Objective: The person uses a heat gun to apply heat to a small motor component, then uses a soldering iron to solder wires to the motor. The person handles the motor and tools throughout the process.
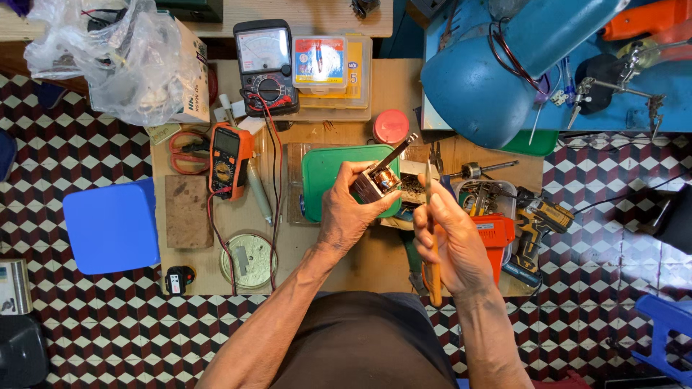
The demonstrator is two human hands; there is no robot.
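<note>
A small electric motor (380, 180), brown-cased with copper windings showing and a metal shaft pointing up toward the far right, sits clamped in the left hand (348, 210), whose fingers wrap its body above the middle of the table (389, 94). Just to its right, the right hand (453, 238) is closed around an orange-handled tool (433, 245) held upright, its thin metal tip rising beside the motor without clearly touching it. Under the motor lies a green plastic lid (321, 176). Beside the right hand stand an orange box (497, 234) and a yellow-and-black cordless drill (537, 223) at the table's right edge. Toward the left edge lie an orange digital multimeter (228, 160) and red-handled scissors (189, 151); a round metal lid (249, 261) rests near the front edge. At the far edge stand a black analogue multimeter (265, 66) and a red round cap (391, 127).
</note>
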